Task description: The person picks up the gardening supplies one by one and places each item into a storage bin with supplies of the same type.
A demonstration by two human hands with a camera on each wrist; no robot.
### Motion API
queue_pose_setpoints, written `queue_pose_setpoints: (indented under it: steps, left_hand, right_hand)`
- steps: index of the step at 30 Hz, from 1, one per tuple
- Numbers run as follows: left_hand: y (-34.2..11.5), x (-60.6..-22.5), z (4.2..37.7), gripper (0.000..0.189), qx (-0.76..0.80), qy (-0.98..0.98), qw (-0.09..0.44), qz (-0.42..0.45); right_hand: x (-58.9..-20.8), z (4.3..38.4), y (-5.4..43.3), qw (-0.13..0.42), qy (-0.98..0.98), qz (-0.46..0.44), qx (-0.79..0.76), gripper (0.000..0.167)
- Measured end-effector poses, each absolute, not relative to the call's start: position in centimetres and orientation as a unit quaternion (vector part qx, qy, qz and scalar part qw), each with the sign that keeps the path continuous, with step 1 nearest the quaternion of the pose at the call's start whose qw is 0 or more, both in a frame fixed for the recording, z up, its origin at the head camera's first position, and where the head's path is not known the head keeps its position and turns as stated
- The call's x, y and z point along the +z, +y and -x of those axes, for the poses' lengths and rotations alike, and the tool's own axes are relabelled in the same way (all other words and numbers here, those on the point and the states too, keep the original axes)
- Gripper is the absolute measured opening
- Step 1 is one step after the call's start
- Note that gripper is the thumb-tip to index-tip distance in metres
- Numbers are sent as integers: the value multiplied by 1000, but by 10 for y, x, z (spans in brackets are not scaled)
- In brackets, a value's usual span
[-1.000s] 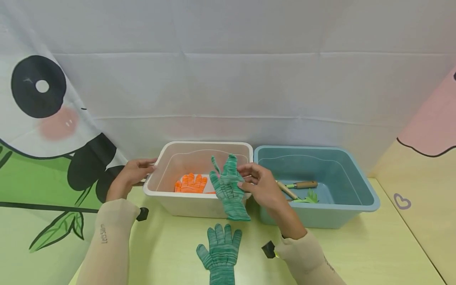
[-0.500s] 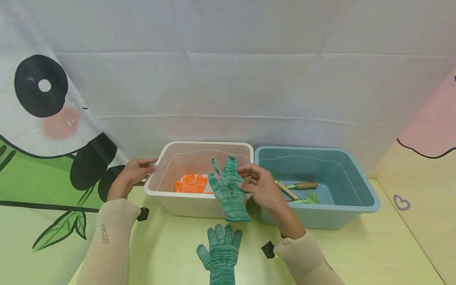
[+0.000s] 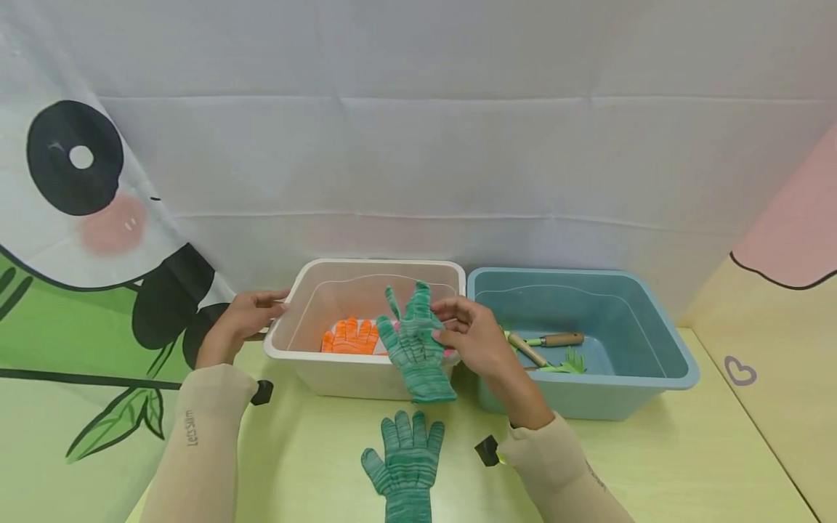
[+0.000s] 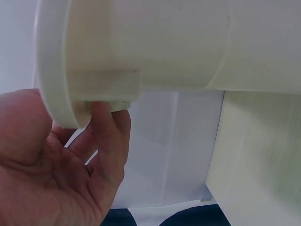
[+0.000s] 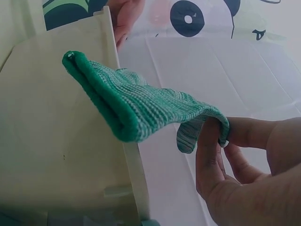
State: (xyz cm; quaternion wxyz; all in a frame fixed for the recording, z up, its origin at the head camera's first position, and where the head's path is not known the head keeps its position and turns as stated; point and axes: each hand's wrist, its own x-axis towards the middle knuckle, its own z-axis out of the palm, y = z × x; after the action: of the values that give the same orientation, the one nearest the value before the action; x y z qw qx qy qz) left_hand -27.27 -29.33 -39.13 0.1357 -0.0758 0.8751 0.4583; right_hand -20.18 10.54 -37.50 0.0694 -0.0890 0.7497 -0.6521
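Observation:
My right hand (image 3: 472,335) pinches a green knitted glove (image 3: 417,356) between thumb and fingers, above the front right corner of the white bin (image 3: 366,378). In the right wrist view the cuff of this glove (image 5: 141,101) points away from the hand, and the hand holds it near its finger end. My left hand (image 3: 245,323) grips the left rim of the white bin, fingers curled under the lip (image 4: 89,80) in the left wrist view. Inside that bin lies an orange glove (image 3: 351,336), partly hidden by the green one. A second green glove (image 3: 410,465) lies flat on the table in front.
To the right stands a blue bin (image 3: 582,396) close beside the white one. It holds a small green hand fork (image 3: 572,362) and wooden-handled tools (image 3: 561,339). A white cloth backdrop (image 3: 418,160) rises right behind both bins. The table (image 3: 314,450) is pale yellow.
My right hand has shifted slightly left with the green glove, which now covers a bit more of the orange one. The left hand stays on the rim.

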Motion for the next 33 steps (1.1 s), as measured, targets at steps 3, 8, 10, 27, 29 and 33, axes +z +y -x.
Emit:
queue_pose_setpoints:
  steps: [3, 8, 10, 27, 29, 33]
  left_hand:
    - [-294, -391, 272, 60, 457, 876, 135, 77]
    - [-294, -390, 271, 60, 457, 876, 133, 77]
    - [-294, -390, 270, 60, 457, 876, 133, 76]
    - [-293, -389, 270, 60, 453, 878, 133, 73]
    - [-293, -389, 270, 60, 453, 879, 132, 72]
    - [-293, -390, 271, 59, 459, 876, 132, 74]
  right_hand:
    - [-374, 204, 104, 68, 749, 91, -653, 36]
    - [-373, 207, 104, 65, 745, 97, -656, 35]
    - [-373, 208, 104, 64, 744, 98, -658, 35]
    - [-362, 219, 107, 50, 736, 65, -672, 37]
    - [-360, 220, 107, 46, 735, 58, -674, 36]
    - [-358, 223, 108, 40, 728, 54, -682, 35]
